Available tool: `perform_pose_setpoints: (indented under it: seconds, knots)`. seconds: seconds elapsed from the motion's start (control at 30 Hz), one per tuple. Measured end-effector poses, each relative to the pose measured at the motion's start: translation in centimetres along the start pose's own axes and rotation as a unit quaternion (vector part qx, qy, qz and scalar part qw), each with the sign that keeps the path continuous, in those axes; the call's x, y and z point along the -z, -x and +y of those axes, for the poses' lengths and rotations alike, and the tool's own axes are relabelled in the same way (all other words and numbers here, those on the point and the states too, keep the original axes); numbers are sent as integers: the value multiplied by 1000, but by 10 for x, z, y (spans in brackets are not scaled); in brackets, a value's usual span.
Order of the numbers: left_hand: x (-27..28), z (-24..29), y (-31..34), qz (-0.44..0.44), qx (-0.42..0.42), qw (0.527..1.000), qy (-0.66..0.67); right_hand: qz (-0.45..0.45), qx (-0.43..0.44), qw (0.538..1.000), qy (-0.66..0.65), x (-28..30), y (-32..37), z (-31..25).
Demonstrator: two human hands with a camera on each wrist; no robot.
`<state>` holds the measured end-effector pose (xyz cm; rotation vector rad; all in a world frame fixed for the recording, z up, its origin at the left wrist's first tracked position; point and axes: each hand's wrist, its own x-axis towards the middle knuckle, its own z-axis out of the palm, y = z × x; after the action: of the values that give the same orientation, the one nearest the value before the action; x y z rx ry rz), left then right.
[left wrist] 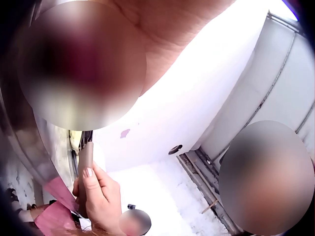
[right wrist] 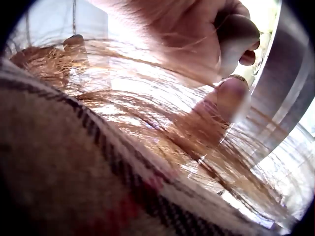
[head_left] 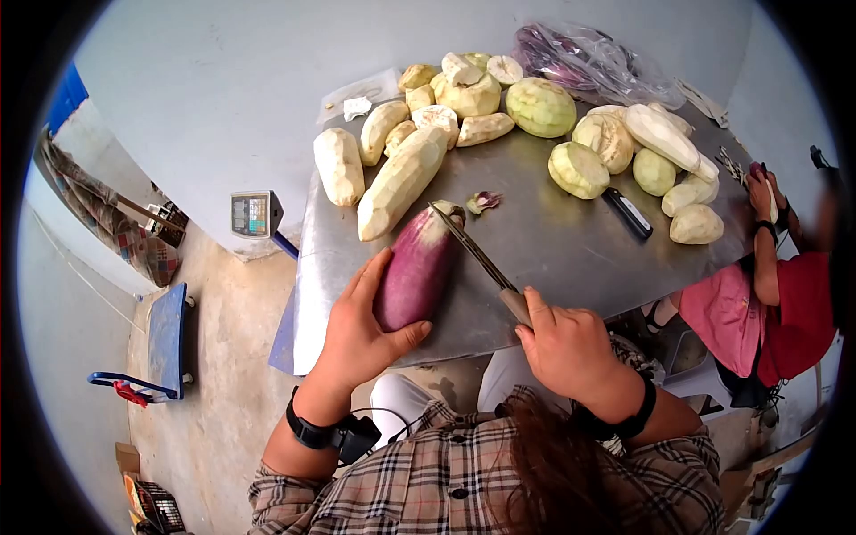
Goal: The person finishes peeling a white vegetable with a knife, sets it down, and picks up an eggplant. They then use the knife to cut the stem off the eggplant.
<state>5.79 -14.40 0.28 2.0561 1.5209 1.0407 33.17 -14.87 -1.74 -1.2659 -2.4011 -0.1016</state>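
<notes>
On the metal table, my left hand (head_left: 355, 332) grips a large purple eggplant (head_left: 415, 272), with the thumb on its near end and the fingers along its left side. The eggplant's far end is pale and bare of skin. In my right hand (head_left: 578, 352) is a knife (head_left: 480, 255), held by its grey-brown handle, its blade lying across that pale end. A cut-off purple stem piece (head_left: 484, 202) sits just beyond. The left wrist view shows the knife handle (left wrist: 84, 164) in the right hand's fingers; the eggplant is blurred there. Hair hides much of the right wrist view.
Peeled eggplants (head_left: 403, 183) lie beyond the left hand, and more peeled ones (head_left: 664, 138) at the right. A black-handled tool (head_left: 629, 214) rests among them. At the back is a plastic bag (head_left: 588, 62) of purple eggplants. Another person (head_left: 794, 285) sits at the right.
</notes>
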Motion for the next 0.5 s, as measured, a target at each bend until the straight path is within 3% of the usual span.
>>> perform_pose_setpoints:
  seconds: [0.2, 0.3, 0.4, 0.5]
  knots:
    - [-8, 3, 6, 13, 13, 994, 103, -12, 2, 1000, 9, 7, 4, 2]
    - [-2, 8, 4, -10, -41, 999, -8, -4, 12, 999, 30, 9, 3, 1]
    - [1, 10, 3, -21, -21, 1000, -6, -12, 11, 999, 43, 10, -3, 1]
    - [-3, 8, 4, -2, -55, 998, -38, -2, -9, 999, 52, -2, -10, 8]
